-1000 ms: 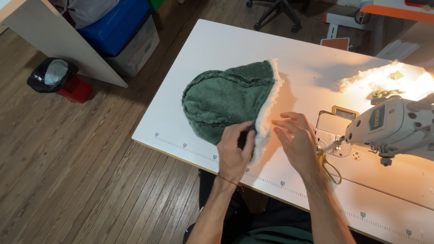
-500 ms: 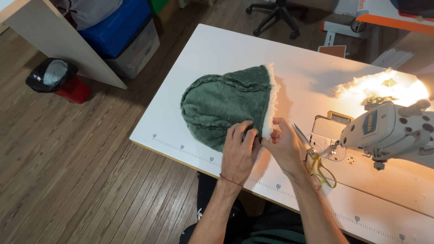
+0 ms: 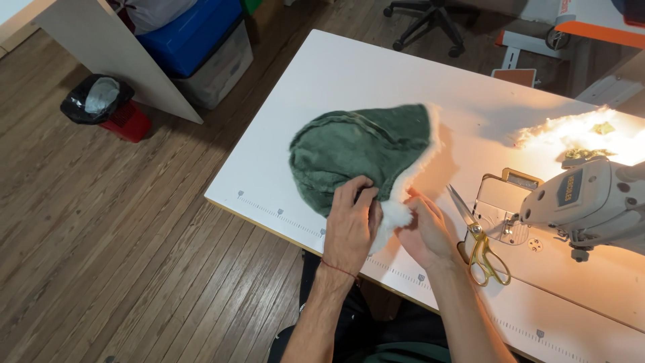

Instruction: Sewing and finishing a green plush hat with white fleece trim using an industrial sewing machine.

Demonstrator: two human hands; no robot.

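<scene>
Forearms are seen coming up from the bottom edge, both angled toward the near edge of the white table [image 3: 349, 74], so that's the landmark for everything else. A thin red string is worn on the left wrist. The left hand [image 3: 349, 228] is laid palm-down on the green fabric piece [image 3: 356, 154], fingers curled and pinched on its near corner, right where the white fleecy trim [image 3: 396, 208] runs out. The right hand [image 3: 423, 232] is held just beside it, fingertips closed on the same trim, so both hands are brought together and clamped on that one corner. The fabric is spread flat mid-table.

Gold-handled scissors [image 3: 478, 245] are left lying just right of the right hand, blades pointed away. Past those, a pale grey sewing machine [image 3: 584, 202] is set at the table's right side, with a dark label on its head that's too small to read. Off the table's far left corner, a blue box [image 3: 188, 30] is stacked on a clear bin [image 3: 218, 67], and a red bin with a black bag [image 3: 101, 104] is parked further left on the wood floor.
</scene>
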